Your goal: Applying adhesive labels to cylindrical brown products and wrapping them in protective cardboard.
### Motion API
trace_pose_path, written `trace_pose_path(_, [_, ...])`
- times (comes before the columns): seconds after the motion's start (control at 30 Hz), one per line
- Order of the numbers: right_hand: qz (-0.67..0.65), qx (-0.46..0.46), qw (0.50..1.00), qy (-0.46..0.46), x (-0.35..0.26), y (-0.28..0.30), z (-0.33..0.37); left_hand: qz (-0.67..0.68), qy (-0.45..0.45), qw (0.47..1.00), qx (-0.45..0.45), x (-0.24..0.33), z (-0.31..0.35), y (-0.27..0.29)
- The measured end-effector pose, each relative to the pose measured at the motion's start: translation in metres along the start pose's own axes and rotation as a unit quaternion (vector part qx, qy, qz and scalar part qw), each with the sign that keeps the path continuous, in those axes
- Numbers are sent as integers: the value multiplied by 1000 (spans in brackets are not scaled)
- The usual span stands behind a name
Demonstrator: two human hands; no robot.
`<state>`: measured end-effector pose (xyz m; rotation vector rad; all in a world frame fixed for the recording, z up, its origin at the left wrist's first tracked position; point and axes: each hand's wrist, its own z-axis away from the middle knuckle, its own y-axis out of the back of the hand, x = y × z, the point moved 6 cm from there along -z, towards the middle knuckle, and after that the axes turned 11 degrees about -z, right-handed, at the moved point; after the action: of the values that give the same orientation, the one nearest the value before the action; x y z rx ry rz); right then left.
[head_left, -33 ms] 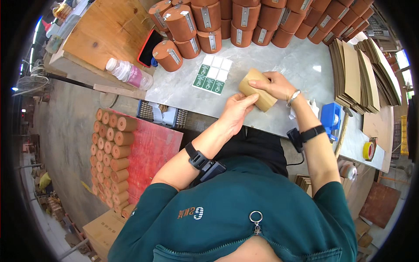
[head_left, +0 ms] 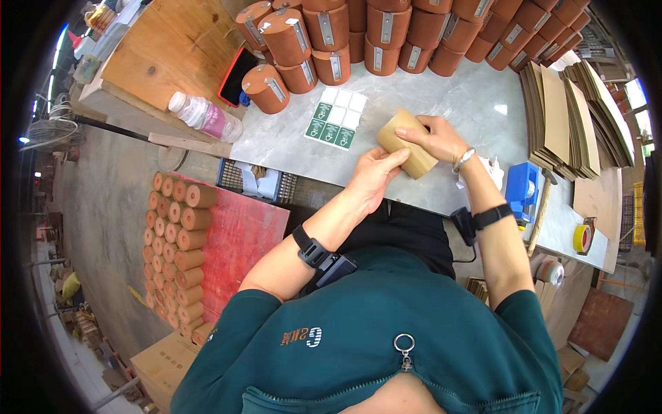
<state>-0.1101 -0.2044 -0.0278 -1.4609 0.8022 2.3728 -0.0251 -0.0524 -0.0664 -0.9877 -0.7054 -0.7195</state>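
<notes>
Both my hands hold a tan cylinder [head_left: 405, 131] tilted above the grey tabletop [head_left: 276, 148]; its outside looks like smooth brown card or paper. My right hand [head_left: 438, 140] wraps its right side, with the thumb lying across the front. At its lower left edge, my left hand [head_left: 376, 169] pinches it, the thumb on the near face and the other fingers partly hidden. To the left on the table lies a sticker sheet [head_left: 336, 117], with green printed labels on part of it and white blank squares on the rest.
Reddish-brown cylinders with metal strips [head_left: 331, 62] are stacked along the back. A plastic bottle [head_left: 205, 116] stands at left, flat cardboard pieces [head_left: 552, 117] at right. Near the right edge are a blue dispenser [head_left: 518, 186], a hammer [head_left: 541, 210] and yellow tape [head_left: 583, 238]. Clay-coloured cylinders [head_left: 188, 238] sit lower left.
My right forearm has shifted very slightly to the left. Both hands keep their hold on the tan cylinder.
</notes>
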Motion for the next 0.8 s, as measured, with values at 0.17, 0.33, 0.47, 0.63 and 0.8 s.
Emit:
trace_pose_path(0.17, [-112,104,987,59,22,-19,35,-23,20,998,-51,2,16,-5])
trace_pose_path(0.33, [-165,88,975,120,34,-25,60,-50,21,994,-100,4,29,-18])
trace_pose_path(0.47, [-199,94,962,161,24,-27,74,-90,-5,990,-109,13,31,-27])
trace_pose_path(0.63, [-150,118,960,207,1,-22,101,-191,-99,972,-95,23,28,-31])
trace_pose_path(0.8, [-78,157,958,227,-4,-28,107,-461,-281,841,-25,34,20,-26])
